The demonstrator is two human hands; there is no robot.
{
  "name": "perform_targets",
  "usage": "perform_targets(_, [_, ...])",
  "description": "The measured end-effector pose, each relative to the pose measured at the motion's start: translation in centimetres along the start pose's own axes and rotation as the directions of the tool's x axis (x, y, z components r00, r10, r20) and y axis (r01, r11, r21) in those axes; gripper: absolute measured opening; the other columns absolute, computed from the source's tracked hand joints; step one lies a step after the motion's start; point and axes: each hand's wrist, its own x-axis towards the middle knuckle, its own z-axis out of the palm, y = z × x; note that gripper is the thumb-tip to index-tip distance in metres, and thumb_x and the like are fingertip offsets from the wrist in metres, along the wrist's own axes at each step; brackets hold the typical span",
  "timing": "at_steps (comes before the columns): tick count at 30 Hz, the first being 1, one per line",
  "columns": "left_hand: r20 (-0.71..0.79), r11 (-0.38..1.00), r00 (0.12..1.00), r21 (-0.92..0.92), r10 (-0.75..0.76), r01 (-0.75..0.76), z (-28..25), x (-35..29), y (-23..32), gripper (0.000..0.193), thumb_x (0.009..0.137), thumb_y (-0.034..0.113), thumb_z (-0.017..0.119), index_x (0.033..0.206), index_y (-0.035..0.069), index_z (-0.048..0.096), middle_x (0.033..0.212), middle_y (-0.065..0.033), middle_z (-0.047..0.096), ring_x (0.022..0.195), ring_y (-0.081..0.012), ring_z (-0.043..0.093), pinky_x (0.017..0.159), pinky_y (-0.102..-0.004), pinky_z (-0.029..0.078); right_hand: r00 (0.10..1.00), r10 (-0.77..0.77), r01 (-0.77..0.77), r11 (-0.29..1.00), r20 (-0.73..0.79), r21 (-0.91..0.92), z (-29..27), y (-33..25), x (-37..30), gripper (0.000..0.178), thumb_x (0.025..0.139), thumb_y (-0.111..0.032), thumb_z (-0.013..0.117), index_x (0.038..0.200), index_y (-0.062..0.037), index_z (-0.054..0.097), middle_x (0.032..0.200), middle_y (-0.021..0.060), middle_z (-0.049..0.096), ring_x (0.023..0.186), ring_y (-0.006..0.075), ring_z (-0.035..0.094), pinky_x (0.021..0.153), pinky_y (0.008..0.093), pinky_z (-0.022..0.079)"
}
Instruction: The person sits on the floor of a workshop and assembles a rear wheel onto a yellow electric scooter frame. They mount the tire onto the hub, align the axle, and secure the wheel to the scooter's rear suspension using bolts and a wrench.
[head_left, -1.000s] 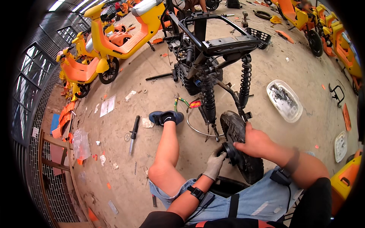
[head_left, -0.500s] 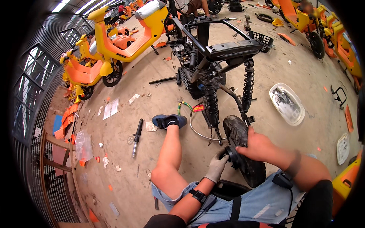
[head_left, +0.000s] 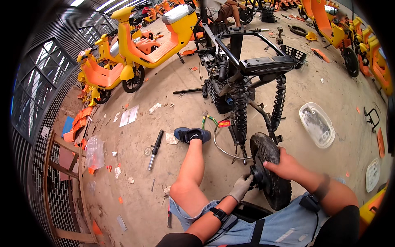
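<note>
A scooter wheel with a black treaded tyre stands tilted in front of my lap, just below the rear of a stripped black frame. My right hand is bare and grips the tyre's upper right side, its thumb across the sidewall and its other fingers mostly hidden. My left hand, in a grey glove, has its fingers closed at the edge of the black round hub on the wheel's left face. Two coil-spring shock absorbers hang from the frame above the wheel.
A white plastic tray of small parts lies to the right. On the left floor are a shock-absorber-like tube, a wrench and a plastic bag. Yellow-orange scooters stand behind; another person sits at the back.
The whole view has shifted, so the surroundings sit further right and lower. Both hands remain on the wheel, with little visible change in their hold.
</note>
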Motion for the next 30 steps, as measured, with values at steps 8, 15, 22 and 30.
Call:
perform_targets(8, [0.071,0.987,0.996,-0.158,0.051,-0.039,0.7,-1.0,0.4,0.055,0.101,0.031,0.061,0.145,0.003,0.045,0.120,-0.0100,0.064,0.102,-0.0186,0.064,0.087,-0.0334,0.054,0.999,0.040,-0.028,0.949,-0.029,0.315,-0.1,1.7,0.4,0.087,0.079,-0.041,0.082,0.137,0.0107,0.043,0.120,0.0261,0.064,0.105,0.0325,0.067,0.093,0.0408,0.053])
perform_targets(15, [-0.057,0.994,0.997,-0.091,0.053,-0.058,1.3,0.1,-1.1,0.054,0.100,0.033,0.063,0.138,-0.002,0.050,0.119,-0.0097,0.065,0.098,-0.0188,0.065,0.085,-0.0330,0.053,0.989,0.127,-0.151,0.837,0.082,0.527,-0.8,2.2,0.2,0.077,0.077,-0.034,0.085,0.132,0.0095,0.052,0.114,0.0219,0.067,0.096,0.0278,0.069,0.082,0.0406,0.058])
perform_targets(22, [-0.127,0.973,0.987,-0.223,-0.097,0.067,0.7,0.4,-2.4,0.051,0.101,0.044,0.060,0.128,0.002,0.055,0.114,-0.0070,0.065,0.102,-0.0204,0.064,0.087,-0.0353,0.052,0.975,0.099,-0.205,0.734,0.197,0.648,0.3,0.8,0.7,0.079,0.076,-0.035,0.087,0.129,0.0122,0.051,0.115,0.0219,0.066,0.094,0.0267,0.069,0.080,0.0403,0.058])
perform_targets(30, [-0.068,0.920,0.985,-0.371,-0.158,0.122,0.5,-0.3,-1.8,0.035,0.104,0.041,0.054,0.118,0.009,0.054,0.111,-0.0066,0.063,0.103,-0.0243,0.063,0.087,-0.0436,0.052,0.991,0.098,-0.126,0.896,0.087,0.426,2.5,1.1,1.1,0.094,0.074,-0.060,0.079,0.125,0.0154,0.055,0.119,0.0281,0.065,0.104,0.0338,0.069,0.087,0.0414,0.055])
